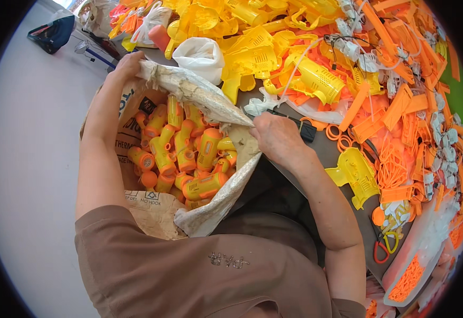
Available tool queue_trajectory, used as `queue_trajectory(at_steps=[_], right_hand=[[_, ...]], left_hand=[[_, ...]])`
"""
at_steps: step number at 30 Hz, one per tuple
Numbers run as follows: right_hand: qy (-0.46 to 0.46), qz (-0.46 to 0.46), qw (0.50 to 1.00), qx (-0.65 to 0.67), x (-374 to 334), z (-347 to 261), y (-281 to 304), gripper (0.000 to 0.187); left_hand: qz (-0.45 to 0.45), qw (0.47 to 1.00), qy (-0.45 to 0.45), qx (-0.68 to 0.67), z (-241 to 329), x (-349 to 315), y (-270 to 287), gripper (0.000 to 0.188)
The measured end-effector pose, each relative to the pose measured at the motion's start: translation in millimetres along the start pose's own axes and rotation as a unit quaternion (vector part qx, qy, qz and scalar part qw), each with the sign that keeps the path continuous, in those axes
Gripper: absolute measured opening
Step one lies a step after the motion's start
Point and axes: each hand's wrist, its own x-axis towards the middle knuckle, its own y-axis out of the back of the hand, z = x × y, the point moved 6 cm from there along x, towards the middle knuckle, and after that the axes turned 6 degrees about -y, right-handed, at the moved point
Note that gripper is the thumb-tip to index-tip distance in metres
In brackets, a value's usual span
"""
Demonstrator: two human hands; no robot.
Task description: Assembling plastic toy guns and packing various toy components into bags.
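Observation:
A large whitish-brown sack stands open at my left front, its mouth pulled wide. Inside lie several yellow and orange toy hair dryers, heaped loosely. With my left hand I grip the far left part of the rim, fingers closed over the fabric. My right hand pinches the right part of the rim, the sack edge running taut between both hands. The bottom of the sack is hidden under the heap.
A pile of yellow plastic shells and orange parts covers the table at the far side and right. A small white bag stands behind the sack. Scissors with red and yellow handles lie at the right, near a clear bin of orange pieces.

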Motion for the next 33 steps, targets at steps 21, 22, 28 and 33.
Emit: queue_trajectory(at_steps=[21,22,28,33], right_hand=[[-0.021,0.146,0.952,0.27,-224.3,39.3,27.9,0.013],[-0.032,0.162,0.953,0.252,-241.2,43.4,25.5,0.012],[-0.196,0.357,0.895,0.181,-311.9,82.8,29.1,0.009],[-0.22,0.385,0.88,0.17,-324.4,97.4,26.0,0.013]], left_hand=[[0.296,0.782,-0.487,-0.254,350.6,-180.7,110.6,0.03],[0.257,0.751,-0.557,-0.245,391.1,-199.3,106.9,0.027],[0.071,0.757,-0.648,-0.045,505.5,-233.5,19.5,0.028],[-0.001,0.796,-0.605,0.023,537.8,-233.3,-12.7,0.032]])
